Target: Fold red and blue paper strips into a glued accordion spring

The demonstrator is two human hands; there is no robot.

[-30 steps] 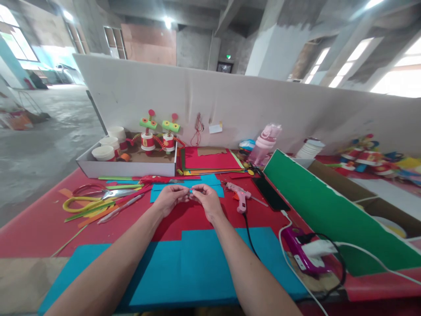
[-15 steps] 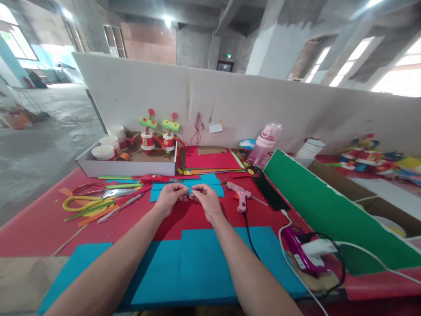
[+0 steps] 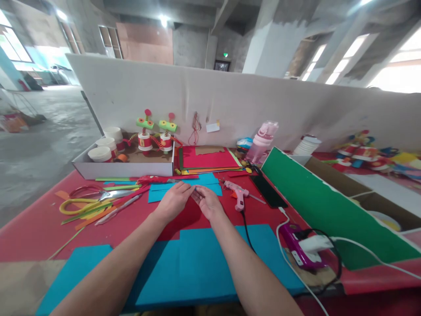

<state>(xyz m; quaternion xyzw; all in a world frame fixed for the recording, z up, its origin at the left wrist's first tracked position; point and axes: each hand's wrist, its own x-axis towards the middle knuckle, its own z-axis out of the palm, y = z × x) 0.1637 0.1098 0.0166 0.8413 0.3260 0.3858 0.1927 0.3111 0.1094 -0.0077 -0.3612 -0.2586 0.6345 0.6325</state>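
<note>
My left hand (image 3: 176,199) and my right hand (image 3: 208,202) meet at the fingertips above the red table cover (image 3: 138,226). Between them a small blue paper piece (image 3: 195,188) barely shows; the fingers hide most of it. The left hand's back faces up, its fingers closed in a pinch. My right hand is turned with part of the palm showing, its thumb and fingertips pressed to the same spot. Just behind the hands lie blue paper strips (image 3: 210,181). A pink glue gun (image 3: 239,193) rests to the right of them.
Scissors (image 3: 82,204), a pen (image 3: 117,210) and paper strips lie left. Behind stand a white box (image 3: 125,170) with cups and two paper-cup figures (image 3: 144,141), and a coloured paper stack (image 3: 210,159). Right are a phone (image 3: 269,192), purple power strip (image 3: 297,250) and green-sided box (image 3: 324,210).
The left hand has turned so its back covers the fingertips, and the right hand has rolled to show more palm. The blue piece is now more hidden. The view has shifted slightly.
</note>
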